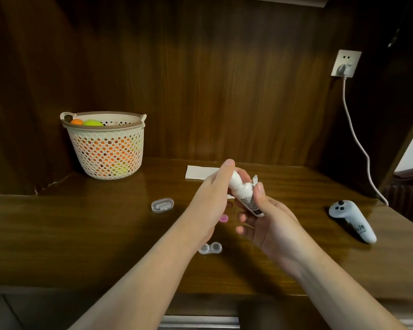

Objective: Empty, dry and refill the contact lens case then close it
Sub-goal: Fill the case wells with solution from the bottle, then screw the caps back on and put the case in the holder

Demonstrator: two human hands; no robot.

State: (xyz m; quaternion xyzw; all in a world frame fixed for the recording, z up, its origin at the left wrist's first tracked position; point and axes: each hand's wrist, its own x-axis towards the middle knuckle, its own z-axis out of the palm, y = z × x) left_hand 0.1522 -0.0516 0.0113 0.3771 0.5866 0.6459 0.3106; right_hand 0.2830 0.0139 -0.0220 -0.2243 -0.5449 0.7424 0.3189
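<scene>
contact lens case point(210, 247): open, both wells uncapped, lying on the desk point(81, 234) just below the left hand point(209, 198), partly hidden by the left wrist.
handling: judged light, rigid, slick clear plastic; best pinned by the bridge between wells while filled.
solution bottle point(244, 195): small, white, soft-squeeze by the look; held tilted between both hands.
left hand: curled round the bottle's top end.
right hand point(267, 217): thumb and fingers gripping the labelled lower body.
counts: one case, one bottle, one pink cap point(224, 218) seen between the hands, one tissue point(200, 172) beyond them, one clear oval box point(162, 205) left of the left hand.
</scene>
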